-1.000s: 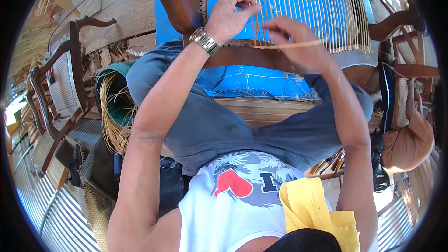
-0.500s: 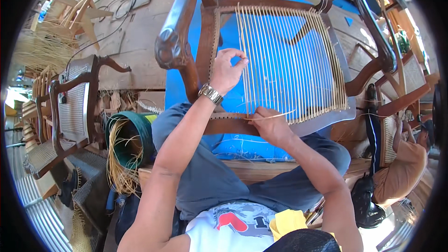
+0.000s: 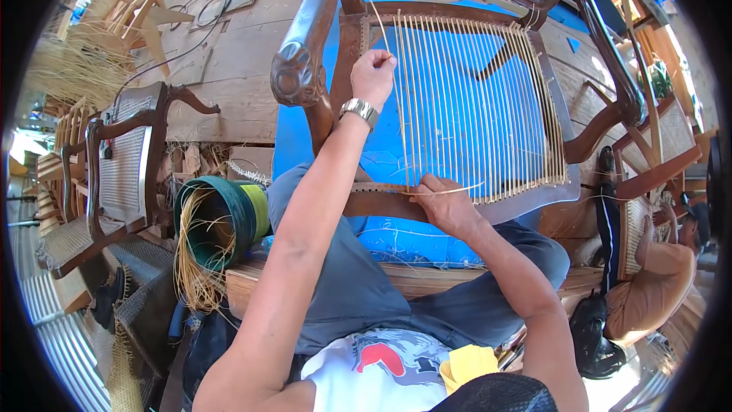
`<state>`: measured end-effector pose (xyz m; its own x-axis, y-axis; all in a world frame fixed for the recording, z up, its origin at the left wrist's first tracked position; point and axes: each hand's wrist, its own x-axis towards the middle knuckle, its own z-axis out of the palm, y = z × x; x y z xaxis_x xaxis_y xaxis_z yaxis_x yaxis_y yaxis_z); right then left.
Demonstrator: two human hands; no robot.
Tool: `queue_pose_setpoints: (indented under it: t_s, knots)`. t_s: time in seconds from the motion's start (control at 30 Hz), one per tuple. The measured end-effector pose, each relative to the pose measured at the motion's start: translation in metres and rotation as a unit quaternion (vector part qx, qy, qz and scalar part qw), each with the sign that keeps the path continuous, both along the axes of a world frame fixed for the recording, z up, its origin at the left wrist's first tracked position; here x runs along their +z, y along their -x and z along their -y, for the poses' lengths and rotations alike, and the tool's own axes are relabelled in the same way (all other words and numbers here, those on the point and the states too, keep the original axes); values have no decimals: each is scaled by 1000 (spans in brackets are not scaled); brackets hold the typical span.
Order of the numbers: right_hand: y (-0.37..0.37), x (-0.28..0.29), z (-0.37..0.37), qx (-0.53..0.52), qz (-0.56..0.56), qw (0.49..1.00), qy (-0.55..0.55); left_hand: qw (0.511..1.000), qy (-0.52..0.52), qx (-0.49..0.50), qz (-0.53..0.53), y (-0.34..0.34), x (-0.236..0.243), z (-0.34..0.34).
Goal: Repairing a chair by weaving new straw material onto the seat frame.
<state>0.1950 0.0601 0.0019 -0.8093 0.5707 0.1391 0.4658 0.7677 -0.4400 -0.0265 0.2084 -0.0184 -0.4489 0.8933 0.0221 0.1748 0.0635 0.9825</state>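
A dark carved wooden armchair (image 3: 305, 76) stands before me, its seat frame strung with many parallel pale cane strands (image 3: 480, 107) over a blue sheet. My left hand (image 3: 372, 76), wearing a steel watch, pinches a long cane strand (image 3: 375, 15) above the seat's left side; the strand's free end rises past my fingers. At the front rail (image 3: 381, 202), with its row of small holes, my right hand (image 3: 442, 202) has its fingers closed on the strand's lower part, where a short length sticks out to the right.
A green bucket (image 3: 240, 221) with loose cane sits beside my left knee. Another caned chair (image 3: 122, 152) lies farther left, near wooden pieces (image 3: 149, 8) and a cable. At the right, another person (image 3: 663, 282) in brown sits by more chairs. Planks (image 3: 221, 91) form the floor.
My left hand has moved up toward the back of the seat along the strand. My right hand has come down to the front rail and stayed there. The view has shifted, showing more chair.
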Motion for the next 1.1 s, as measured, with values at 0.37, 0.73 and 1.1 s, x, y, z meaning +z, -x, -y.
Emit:
queue_pose_setpoints:
  t_s: [0.37,0.73,1.1]
  knots:
    - [0,-1,-6,15,-68,997,25,970,-160,52,-177,-1,-20,-59]
    - [4,-5,5,-35,-111,993,12,976,-144,61,-153,-11,-12,-56]
    - [-6,25,-12,-204,-207,953,90,977,-152,69,-132,13,-37,-71]
